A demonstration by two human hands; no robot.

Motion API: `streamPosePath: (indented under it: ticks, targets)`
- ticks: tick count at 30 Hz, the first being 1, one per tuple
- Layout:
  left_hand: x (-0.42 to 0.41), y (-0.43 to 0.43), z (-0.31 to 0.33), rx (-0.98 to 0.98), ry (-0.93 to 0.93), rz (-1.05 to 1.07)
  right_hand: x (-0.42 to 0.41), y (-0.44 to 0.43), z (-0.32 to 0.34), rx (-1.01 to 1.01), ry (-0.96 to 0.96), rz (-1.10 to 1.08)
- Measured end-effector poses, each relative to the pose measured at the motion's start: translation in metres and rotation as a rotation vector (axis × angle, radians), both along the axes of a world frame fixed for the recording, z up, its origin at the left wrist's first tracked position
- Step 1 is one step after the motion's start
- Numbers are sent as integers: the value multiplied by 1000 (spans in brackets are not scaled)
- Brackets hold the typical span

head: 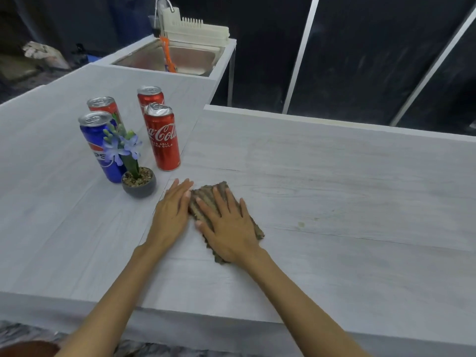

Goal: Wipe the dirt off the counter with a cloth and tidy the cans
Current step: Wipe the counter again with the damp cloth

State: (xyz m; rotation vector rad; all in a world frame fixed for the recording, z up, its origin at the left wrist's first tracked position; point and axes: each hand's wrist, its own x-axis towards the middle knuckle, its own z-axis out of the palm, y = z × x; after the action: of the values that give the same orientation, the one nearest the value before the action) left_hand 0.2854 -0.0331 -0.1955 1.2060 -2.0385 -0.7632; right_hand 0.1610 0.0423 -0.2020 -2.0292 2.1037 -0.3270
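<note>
Pot (139, 189) held pebbles (137, 178), blue flower (125, 148). Coca-Cola can (162, 140), Pepsi can (98, 148) behind. My right hand (226, 228) pressed cloth (203, 199), fingers (219, 199) straight; left hand (171, 215) flat beside.

Bare left hand (171, 217), bare right hand (228, 228); forearms bare to frame edge.

Mock kitchen set: pale wood-grain bench (334, 176), steel sink (190, 56) with white dish rack (198, 30) far left, dark backdrop behind.

Brown ribbed cloth (204, 193) flat on grey counter (334, 189); four cans (163, 140) upright nearby.
</note>
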Motion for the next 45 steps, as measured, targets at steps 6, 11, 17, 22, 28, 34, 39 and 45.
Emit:
streamPosePath:
  ticks: [6,11,17,22,28,34,39,45]
  targets:
    - [2,1,-8,-62,-119,-97,-98,76,3,30,94,-262]
    - [-6,-2,-11,-79,-267,-137,-113,-6,3,75,-5,-612]
    - [-30,5,-5,-72,-404,-210,-22,27,-3,-26,11,-217]
    - [-61,18,-1,-35,-431,-318,-137,127,3,10,74,-602]
    - [-101,30,-1,-44,-446,-411,-179,45,4,71,-25,-844]
    - [-137,36,6,-33,-407,-475,-98,89,0,-23,27,-455]
    - [-168,62,5,-57,-401,-546,-192,230,2,44,56,-927]
    - [-218,115,-3,-94,-426,-621,-239,179,1,25,-24,-1063]
